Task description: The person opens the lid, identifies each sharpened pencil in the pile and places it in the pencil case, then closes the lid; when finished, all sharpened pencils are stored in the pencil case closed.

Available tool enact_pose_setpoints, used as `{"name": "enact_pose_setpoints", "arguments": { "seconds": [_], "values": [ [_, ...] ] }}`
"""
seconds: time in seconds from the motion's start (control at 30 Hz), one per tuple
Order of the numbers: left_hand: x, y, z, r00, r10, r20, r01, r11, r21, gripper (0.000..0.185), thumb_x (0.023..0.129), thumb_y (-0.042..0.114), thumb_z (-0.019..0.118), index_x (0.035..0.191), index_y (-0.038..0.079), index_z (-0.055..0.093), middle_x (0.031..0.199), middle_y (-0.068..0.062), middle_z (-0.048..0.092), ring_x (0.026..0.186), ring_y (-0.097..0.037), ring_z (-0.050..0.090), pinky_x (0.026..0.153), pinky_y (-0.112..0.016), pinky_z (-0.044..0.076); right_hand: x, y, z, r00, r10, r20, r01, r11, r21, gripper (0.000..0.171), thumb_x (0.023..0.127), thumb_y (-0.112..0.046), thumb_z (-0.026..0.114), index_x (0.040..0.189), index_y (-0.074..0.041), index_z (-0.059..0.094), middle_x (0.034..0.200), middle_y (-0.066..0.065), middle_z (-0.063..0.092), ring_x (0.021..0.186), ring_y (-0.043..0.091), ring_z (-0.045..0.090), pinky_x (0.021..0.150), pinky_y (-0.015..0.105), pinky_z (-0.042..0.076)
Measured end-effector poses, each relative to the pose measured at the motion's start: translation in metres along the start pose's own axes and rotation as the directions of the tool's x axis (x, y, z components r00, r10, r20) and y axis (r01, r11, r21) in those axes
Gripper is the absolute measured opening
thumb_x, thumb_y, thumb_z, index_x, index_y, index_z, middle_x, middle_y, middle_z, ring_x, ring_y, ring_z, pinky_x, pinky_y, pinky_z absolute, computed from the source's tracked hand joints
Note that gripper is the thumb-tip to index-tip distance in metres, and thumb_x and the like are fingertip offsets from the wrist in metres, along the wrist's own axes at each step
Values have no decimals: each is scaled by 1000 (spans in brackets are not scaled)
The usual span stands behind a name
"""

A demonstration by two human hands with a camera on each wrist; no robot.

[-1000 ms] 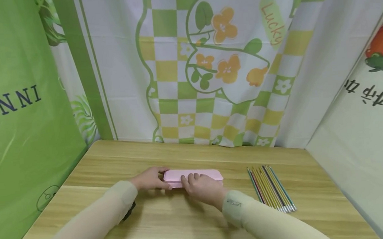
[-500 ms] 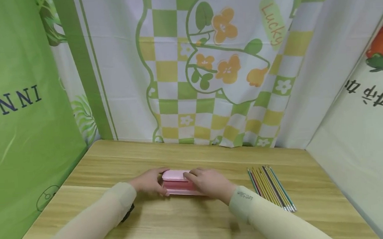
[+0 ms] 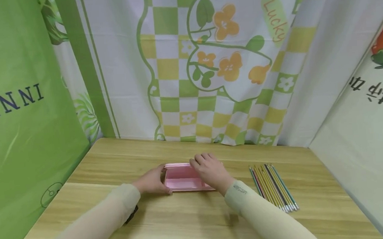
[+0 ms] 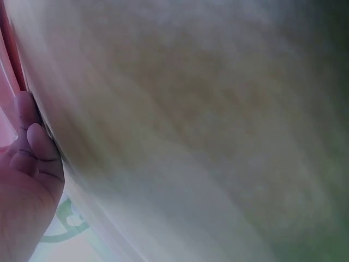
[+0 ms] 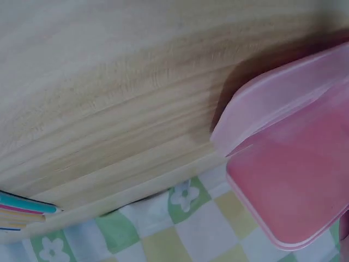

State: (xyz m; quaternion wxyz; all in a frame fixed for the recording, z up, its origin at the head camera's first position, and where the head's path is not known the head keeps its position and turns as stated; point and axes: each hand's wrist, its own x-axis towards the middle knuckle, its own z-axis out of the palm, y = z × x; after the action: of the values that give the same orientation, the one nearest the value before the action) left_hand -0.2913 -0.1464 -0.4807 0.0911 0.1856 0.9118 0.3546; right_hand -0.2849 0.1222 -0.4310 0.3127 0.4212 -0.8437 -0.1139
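Observation:
A pink pencil case (image 3: 184, 184) lies on the table with its lid up, and its inside faces me. My left hand (image 3: 151, 181) grips the left end of the case, thumb at the front corner and fingers behind. Over the top edge of the raised lid (image 5: 294, 191) curl the fingers of my right hand (image 3: 212, 171), which hides the right part of the case. In the right wrist view the lid stands tilted back from the tray (image 5: 272, 106); only a bit of a finger shows there. The left wrist view has my left fingers against the pink case.
To the right of the case, several pencils (image 3: 273, 187) lie side by side in a row on the wooden table (image 3: 172, 224). A patterned curtain (image 3: 210, 107) hangs behind the far edge, with a green cloth (image 3: 20, 146) along the left side.
The case was closed a second ago; its lid has swung up and back with my right hand, showing the inside. My left hand has stayed at the left end. The pencils have not moved.

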Motion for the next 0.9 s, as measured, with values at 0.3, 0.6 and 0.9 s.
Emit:
{"name": "enact_pose_setpoints", "arguments": {
  "seconds": [0.3, 0.6, 0.9],
  "values": [
    [-3, 5, 0, 999, 35, -4, -35, 997, -68, 100, 65, 12, 98, 145, -13, 45, 138, -27, 58, 126, -40, 58, 113, -51, 41, 17, 16, 23, 979, 76, -187, -62, 995, 78, 13, 93, 5, 64, 100, -6, 60, 90, 10, 62, 83, 28, 63, 73, 39, 56],
    [-7, 2, -1, 997, 74, 37, -76, 996, 50, 94, 68, 11, 95, 149, -3, 49, 144, -21, 58, 134, -38, 52, 115, -52, 36, 12, 15, 29, 954, 231, 191, -267, 945, 190, 36, 106, -10, 54, 140, 3, 59, 136, 21, 63, 125, 37, 61, 106, 48, 48],
    [-7, 11, 3, 988, 131, 76, -135, 989, 53, 86, 70, 12, 91, 144, -4, 52, 136, -16, 63, 128, -33, 57, 112, -50, 41, 16, 26, 29, 834, 353, 424, -500, 807, 313, 39, 111, -16, 47, 145, 0, 56, 146, 20, 56, 133, 39, 55, 112, 52, 41]
  ]
}}
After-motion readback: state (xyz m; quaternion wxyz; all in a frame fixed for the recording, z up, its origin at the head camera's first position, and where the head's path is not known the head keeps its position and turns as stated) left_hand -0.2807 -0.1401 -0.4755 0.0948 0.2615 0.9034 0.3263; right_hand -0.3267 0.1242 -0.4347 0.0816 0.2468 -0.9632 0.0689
